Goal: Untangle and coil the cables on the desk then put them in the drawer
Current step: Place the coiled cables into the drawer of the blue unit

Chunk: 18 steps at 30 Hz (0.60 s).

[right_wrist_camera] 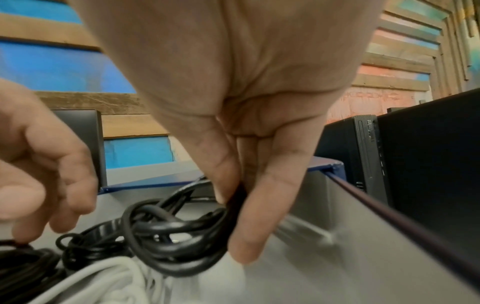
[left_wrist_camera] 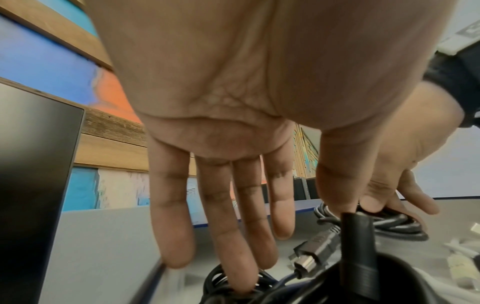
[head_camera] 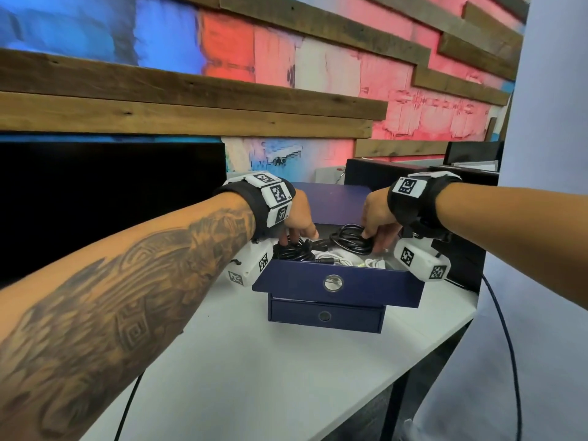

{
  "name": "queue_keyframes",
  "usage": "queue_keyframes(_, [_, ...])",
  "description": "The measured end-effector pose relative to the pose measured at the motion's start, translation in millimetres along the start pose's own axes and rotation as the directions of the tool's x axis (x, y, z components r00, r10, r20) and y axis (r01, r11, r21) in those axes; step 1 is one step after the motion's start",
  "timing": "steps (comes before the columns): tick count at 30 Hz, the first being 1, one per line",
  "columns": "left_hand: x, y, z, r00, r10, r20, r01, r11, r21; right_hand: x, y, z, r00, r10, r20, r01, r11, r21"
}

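Painted planks back our white bench (head_camera: 286, 370). Both black coils already sit in the open drawer (head_camera: 337, 283). Our right hand (head_camera: 378, 218) pinches the right coil (head_camera: 351, 238); left hand (head_camera: 296, 218), fingers straight, presses the left coil (head_camera: 291, 251). We should seat each flat before letting go.

**Cables in the top drawer**

A drawer box (head_camera: 327, 316) stands on the table (head_camera: 270, 377), its top drawer (head_camera: 337, 288) pulled out. Inside lie two cable coils, one left (head_camera: 291, 251), one right (head_camera: 351, 238), with more cables (head_camera: 369, 262) before them. A monitor (head_camera: 108, 205) stands left.
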<state>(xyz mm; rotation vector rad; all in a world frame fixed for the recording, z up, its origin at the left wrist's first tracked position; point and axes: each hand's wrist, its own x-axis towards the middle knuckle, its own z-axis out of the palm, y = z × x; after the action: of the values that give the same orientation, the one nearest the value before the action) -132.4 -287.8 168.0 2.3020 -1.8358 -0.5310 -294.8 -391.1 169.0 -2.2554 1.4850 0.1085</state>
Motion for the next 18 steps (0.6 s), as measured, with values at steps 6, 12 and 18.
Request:
queue_keyframes(6, [-5, 1, 1, 1.0, -0.002, 0.006, 0.002, 1.0, 0.0, -2, -2, 2, 1.0, 0.026, -0.002, -0.026, 0.998, -0.05])
queue_keyframes(12, [-8, -1, 3, 1.0, 0.004, -0.013, -0.005, 1.0, -0.023, -10, -16, 9, 0.982, -0.189, -0.003, 0.186, 0.967, -0.173])
queue_keyframes(18, [-10, -4, 6, 0.998, 0.021, -0.055, -0.023, 0.999, -0.043, -21, -28, 18, 0.96, -0.211, 0.182, 0.261, 0.909, -0.326])
